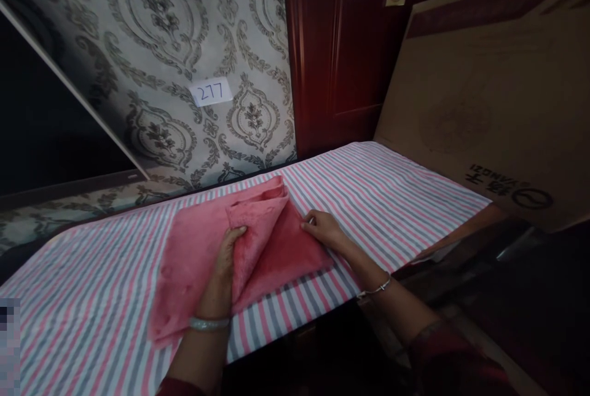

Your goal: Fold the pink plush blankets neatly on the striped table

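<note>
A pink plush cloth (pixel 193 248) lies partly folded on the striped tablecloth (pixel 110 291). My left hand (pixel 228 251) grips a raised flap of it, thumb on top and the other fingers hidden beneath the fabric. That flap is folded back toward the left, baring a deeper pink layer under it. At the cloth's right edge, my right hand (pixel 322 228) pinches the border between thumb and fingers. A pale bangle circles my left wrist and a thin silver one my right.
Behind the table stands a patterned wall with a paper label (pixel 211 92) reading 277. A dark screen (pixel 55 107) is at the left. A large cardboard box (pixel 479 95) rises at the right, beside a dark red wooden panel (pixel 338 45).
</note>
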`<state>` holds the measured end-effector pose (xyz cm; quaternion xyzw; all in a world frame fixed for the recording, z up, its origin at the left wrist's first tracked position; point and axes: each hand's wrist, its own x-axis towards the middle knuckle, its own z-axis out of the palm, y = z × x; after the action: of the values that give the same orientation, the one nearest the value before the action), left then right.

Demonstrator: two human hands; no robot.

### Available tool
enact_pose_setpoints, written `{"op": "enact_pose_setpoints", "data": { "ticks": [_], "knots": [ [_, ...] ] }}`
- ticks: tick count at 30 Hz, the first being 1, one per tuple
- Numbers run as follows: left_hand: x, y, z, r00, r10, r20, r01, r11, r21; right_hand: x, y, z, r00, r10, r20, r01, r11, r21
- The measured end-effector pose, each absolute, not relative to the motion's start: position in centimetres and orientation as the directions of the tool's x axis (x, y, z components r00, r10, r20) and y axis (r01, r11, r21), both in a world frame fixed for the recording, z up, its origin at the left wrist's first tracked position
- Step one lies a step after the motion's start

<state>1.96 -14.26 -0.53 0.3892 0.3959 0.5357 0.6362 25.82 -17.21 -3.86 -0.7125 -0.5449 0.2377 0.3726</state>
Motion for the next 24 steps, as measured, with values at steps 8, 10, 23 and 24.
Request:
{"op": "enact_pose_setpoints", "data": {
  "ticks": [8,10,23,24],
  "knots": [
    [2.3,-13.1,0.1,0.216,0.972,-0.093,-0.312,0.159,0.937,25.7,-12.8,-3.8,0.396,0.914,0.091,0.270,-0.021,-0.963],
    [2.2,-13.0,-0.2,0.254,0.963,-0.084,-0.276,0.156,0.948,25.5,-12.4,-4.3,0.387,0.919,0.078,0.185,0.005,-0.983],
    [3.7,-13.9,-1.3,0.762,0.452,0.464,0.176,-0.833,0.524,26.6,-12.3,-6.3,0.429,0.903,-0.008,-0.158,0.067,-0.985],
    [3.8,-14.3,-1.2,0.764,0.445,0.467,0.204,-0.854,0.479,26.6,-12.3,-6.4,0.439,0.899,-0.003,-0.150,0.070,-0.986]
  ]
}}
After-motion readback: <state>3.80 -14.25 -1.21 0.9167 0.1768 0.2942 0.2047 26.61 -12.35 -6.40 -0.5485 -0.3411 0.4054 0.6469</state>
